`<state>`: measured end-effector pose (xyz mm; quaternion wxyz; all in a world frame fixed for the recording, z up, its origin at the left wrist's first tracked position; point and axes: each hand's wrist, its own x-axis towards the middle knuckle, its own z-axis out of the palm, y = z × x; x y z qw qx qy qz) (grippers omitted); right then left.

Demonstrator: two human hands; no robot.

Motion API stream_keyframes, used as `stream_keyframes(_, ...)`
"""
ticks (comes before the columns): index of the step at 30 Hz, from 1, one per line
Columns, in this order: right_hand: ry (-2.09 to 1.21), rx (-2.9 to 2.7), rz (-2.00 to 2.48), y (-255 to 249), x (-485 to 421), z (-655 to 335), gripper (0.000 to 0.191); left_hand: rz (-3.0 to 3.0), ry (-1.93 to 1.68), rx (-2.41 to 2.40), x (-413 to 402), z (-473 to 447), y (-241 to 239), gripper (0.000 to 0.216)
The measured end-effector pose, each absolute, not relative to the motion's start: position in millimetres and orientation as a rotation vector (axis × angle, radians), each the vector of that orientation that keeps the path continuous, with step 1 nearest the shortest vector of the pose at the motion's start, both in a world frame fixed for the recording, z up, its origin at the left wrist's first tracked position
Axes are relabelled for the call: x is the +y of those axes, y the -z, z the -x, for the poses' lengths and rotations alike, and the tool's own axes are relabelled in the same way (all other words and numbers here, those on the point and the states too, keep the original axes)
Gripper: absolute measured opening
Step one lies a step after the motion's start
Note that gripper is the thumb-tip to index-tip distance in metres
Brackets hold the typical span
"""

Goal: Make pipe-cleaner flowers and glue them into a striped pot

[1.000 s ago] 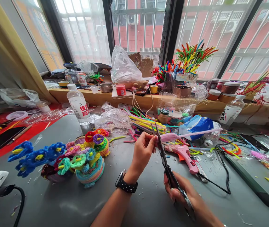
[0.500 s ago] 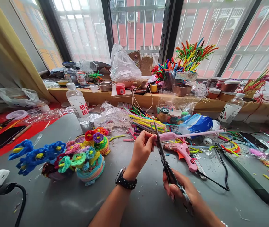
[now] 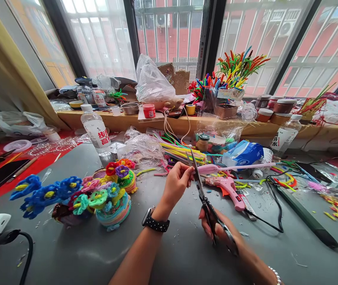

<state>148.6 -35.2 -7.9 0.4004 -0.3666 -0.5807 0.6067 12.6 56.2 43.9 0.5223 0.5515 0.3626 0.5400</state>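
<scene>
My left hand [image 3: 176,184] pinches the near end of a long pink pipe cleaner [image 3: 237,167] that stretches out to the right above the grey table. My right hand [image 3: 219,231] grips the handles of dark scissors [image 3: 204,194], whose blades point up and away and cross the pipe cleaner right beside my left fingertips. A black watch is on my left wrist.
Pipe-cleaner flowers on coiled baskets [image 3: 109,198] and blue flowers [image 3: 42,192] lie at left. A pink glue gun [image 3: 230,188] with a black cord, a pile of coloured pipe cleaners [image 3: 183,152], a tissue pack [image 3: 242,152] and water bottles [image 3: 96,130] crowd the back.
The scissor blades have closed in on the pink pipe cleaner beside my left fingers. Both hands stay in nearly the same place; the camera has tilted slightly.
</scene>
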Motion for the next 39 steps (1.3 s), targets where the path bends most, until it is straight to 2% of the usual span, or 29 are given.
stream_keyframes(7, -1.538, -1.468, 1.001, 6.7, -30.9, -147.5, 0.045, -1.322, -1.296, 0.89, 56.6, -12.2, -44.6, 0.023)
stream_keyframes(15, -1.569, -1.468, 0.983, 2.7, -28.9, -140.5, 0.042, -1.322, -1.3, 0.969, 58.6, -7.0, -44.9, 0.022)
stream_keyframes(19, -1.598, -1.447, 0.929, 3.5, -24.2, -139.6, 0.047, -1.33, -1.319, 1.009, 59.8, -4.9, -45.2, 0.021)
stream_keyframes(23, -1.721, -1.387, 0.834, 12.0, -11.5, -140.3, 0.059, -1.337, -1.292, 1.039, 63.1, 0.5, -44.6, 0.02)
stream_keyframes(29, -1.743, -1.36, 0.897, 7.7, -7.4, -130.5, 0.041, -1.332, -1.252, 1.142, 71.2, 10.8, -40.6, 0.017)
stream_keyframes(39, -1.854, -1.229, 0.882, 1.7, -12.8, -128.0, 0.04, -1.276, -1.18, 1.273, 76.0, 11.2, -31.0, 0.014)
